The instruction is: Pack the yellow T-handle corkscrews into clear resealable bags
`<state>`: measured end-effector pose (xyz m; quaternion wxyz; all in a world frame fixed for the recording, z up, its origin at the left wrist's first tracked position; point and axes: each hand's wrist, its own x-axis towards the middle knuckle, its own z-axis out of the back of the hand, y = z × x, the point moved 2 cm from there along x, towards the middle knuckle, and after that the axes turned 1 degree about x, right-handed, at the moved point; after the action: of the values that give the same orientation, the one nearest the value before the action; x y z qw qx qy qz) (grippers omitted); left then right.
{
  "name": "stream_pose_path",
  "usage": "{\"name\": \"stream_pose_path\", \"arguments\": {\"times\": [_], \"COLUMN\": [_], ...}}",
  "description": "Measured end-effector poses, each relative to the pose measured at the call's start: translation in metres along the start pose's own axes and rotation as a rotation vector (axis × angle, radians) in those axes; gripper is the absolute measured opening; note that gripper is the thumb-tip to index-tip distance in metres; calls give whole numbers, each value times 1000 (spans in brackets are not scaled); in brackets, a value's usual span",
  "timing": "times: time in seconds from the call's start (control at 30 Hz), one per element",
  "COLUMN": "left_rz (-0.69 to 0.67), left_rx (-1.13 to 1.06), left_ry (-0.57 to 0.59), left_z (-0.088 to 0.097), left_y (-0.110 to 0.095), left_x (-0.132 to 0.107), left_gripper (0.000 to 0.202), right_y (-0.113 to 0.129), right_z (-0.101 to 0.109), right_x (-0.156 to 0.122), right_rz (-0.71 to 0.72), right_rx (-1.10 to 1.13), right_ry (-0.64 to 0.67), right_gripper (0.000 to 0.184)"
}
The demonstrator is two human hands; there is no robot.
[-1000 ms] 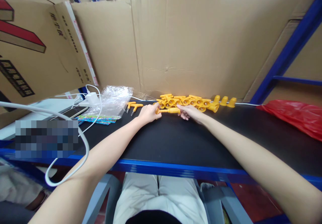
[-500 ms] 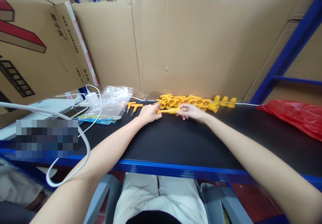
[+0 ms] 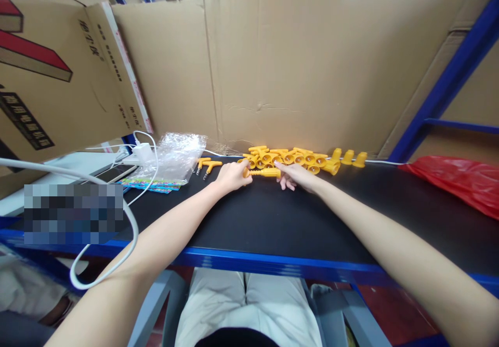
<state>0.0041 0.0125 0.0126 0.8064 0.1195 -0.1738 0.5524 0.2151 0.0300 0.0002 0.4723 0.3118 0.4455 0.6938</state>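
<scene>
My left hand (image 3: 234, 176) is closed around the handle end of a yellow corkscrew (image 3: 255, 173), which lies level between my hands just above the black tabletop. Its ridged yellow shaft runs into a yellow sleeve (image 3: 270, 172) on the right. My right hand (image 3: 297, 176) pinches the sleeve's right end, thumb on the upper side and the other fingers curled below. The metal spiral is hidden from view. Behind my hands lies a pile of yellow bell-shaped sleeves (image 3: 288, 158) mixed with T-shaped handles. Left of my left hand are T-handled corkscrews (image 3: 212, 165) with metal spirals.
Three yellow sleeves (image 3: 348, 157) stand at the pile's right. A clear plastic bag (image 3: 177, 155) and white charger (image 3: 144, 152) lie to the left. A white cable (image 3: 134, 227) loops over my left forearm. At the right is a red bag (image 3: 456, 178); cardboard (image 3: 312, 66) walls the back.
My right hand has turned slightly on the sleeve, its thumb now along the upper side and its fingers lower. More of the sleeve shows. My left hand stays almost in place.
</scene>
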Motion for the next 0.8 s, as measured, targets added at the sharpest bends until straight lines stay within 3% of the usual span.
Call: {"name": "stream_pose_path", "arguments": {"times": [0.4,0.57,0.8], "left_rz": [-23,-22,-36], "left_rx": [10,24,41], "left_ry": [-29,-25,-13], "left_z": [-1,-2,-2], "left_y": [3,6,4], "left_x": [2,3,2], "left_gripper": [33,32,31], "right_y": [2,3,0], "right_z": [-1,3,4], "right_x": [0,-2,-2], "right_rz": [-50,-29,28], "right_rx": [8,7,-9], "right_ry": [26,131,128], "right_gripper": [65,45,41]}}
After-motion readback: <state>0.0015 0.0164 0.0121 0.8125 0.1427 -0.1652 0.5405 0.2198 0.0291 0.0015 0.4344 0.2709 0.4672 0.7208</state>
